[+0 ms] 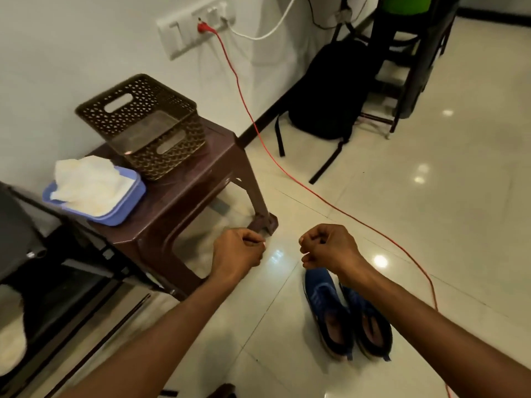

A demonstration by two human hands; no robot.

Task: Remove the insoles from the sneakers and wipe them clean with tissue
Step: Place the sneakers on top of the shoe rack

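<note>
Two blue sneakers (342, 314) stand side by side on the tiled floor, toes pointing away, with pinkish insoles (334, 326) visible inside their openings. White tissue (89, 182) is piled in a lilac plastic box (126, 205) on the brown stool. My left hand (238, 251) hovers in front of the stool's leg with its fingers curled into a fist and nothing in it. Just above the sneakers' toes, my right hand (327, 245) is also curled into an empty fist.
The brown plastic stool (184, 202) stands against the wall and also carries a brown perforated basket (146, 124). A red cable (287, 173) runs from the wall socket across the floor to the right. A black backpack (327, 90) leans by the wall. Dark furniture (43, 254) sits at left.
</note>
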